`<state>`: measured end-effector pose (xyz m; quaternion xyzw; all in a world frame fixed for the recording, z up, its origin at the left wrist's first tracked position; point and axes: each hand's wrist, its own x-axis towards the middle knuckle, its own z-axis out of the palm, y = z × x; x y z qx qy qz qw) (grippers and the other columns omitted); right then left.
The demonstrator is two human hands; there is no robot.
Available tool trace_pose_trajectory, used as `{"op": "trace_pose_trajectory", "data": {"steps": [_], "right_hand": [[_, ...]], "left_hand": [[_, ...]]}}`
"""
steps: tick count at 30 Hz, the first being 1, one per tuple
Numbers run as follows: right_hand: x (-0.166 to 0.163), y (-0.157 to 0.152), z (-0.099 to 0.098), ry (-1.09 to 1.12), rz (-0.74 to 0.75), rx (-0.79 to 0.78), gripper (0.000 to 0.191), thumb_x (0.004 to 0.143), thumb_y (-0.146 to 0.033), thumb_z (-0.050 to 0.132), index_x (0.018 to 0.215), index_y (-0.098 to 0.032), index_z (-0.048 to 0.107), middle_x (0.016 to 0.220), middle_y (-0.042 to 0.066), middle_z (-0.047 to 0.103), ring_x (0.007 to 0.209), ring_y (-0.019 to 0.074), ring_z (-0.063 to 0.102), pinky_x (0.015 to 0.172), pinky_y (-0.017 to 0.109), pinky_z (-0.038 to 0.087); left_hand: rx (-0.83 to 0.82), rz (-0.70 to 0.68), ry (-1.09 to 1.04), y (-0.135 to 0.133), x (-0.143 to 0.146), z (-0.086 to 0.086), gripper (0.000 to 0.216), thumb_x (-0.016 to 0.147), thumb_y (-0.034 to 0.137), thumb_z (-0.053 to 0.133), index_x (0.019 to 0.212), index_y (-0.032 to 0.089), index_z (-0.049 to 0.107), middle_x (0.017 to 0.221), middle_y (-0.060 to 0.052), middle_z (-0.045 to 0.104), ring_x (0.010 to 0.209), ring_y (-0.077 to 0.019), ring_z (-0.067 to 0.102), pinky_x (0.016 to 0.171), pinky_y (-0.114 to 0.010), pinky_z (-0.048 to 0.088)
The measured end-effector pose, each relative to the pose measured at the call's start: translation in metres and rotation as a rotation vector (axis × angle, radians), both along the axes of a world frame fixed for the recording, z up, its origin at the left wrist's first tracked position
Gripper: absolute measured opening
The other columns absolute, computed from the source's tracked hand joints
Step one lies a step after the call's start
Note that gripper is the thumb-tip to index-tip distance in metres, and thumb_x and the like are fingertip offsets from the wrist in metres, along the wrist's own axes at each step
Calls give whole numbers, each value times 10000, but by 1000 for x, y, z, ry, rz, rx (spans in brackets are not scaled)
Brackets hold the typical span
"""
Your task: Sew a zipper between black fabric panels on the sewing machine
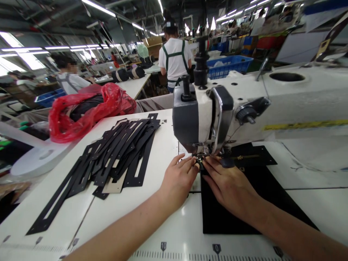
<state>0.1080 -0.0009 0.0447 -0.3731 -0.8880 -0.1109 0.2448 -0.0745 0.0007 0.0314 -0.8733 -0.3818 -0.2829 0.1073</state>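
Note:
Under the needle area of a white-and-grey sewing machine (190,119) lies a flat black panel (225,219), with its lower part spread toward me. A black strip with a gold-coloured zipper (248,157) rests at its upper right. My left hand (179,179) is closed at the panel's left edge, its fingertips beside the presser foot. From the right, my right hand (228,183) lies over the panel, fingers stretched toward the needle and thumb apart. Fingertips and machine head hide the stitching point.
Left of the machine, slotted black strips (125,145) lie in a loose pile on the white table (103,224). Behind them are a red plastic bag (92,112) and a white round-based stand (40,159). A person (175,54) stands beyond, near a blue crate (231,65).

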Motion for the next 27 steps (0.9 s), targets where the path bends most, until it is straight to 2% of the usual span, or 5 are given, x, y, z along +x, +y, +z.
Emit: {"op": "trace_pose_trajectory", "data": {"steps": [6, 13, 27], "right_hand": [[1, 5, -2, -19, 4, -2, 324, 863, -162, 434, 1120, -39, 587, 1118, 151, 620, 1010, 263, 579, 895, 423, 489], [2, 12, -3, -37, -2, -53, 331, 858, -173, 462, 1154, -77, 574, 1153, 136, 604, 1067, 253, 553, 960, 426, 449], [4, 14, -6, -1, -1, -30, 290, 875, -196, 432, 1093, -95, 594, 1099, 135, 626, 1016, 238, 584, 920, 420, 475]], "left_hand": [[-46, 6, -26, 3, 1, 0, 167, 898, 135, 454, 959, 136, 609, 1045, -82, 674, 1024, -197, 608, 947, -398, 443], [-5, -14, -55, 11, 1, -2, 150, 880, 119, 462, 912, 119, 608, 1001, -90, 683, 948, -196, 633, 887, -370, 477], [-10, -8, -82, 14, 3, -2, 120, 864, 104, 471, 840, 136, 584, 926, -82, 682, 871, -182, 642, 834, -359, 501]]}}
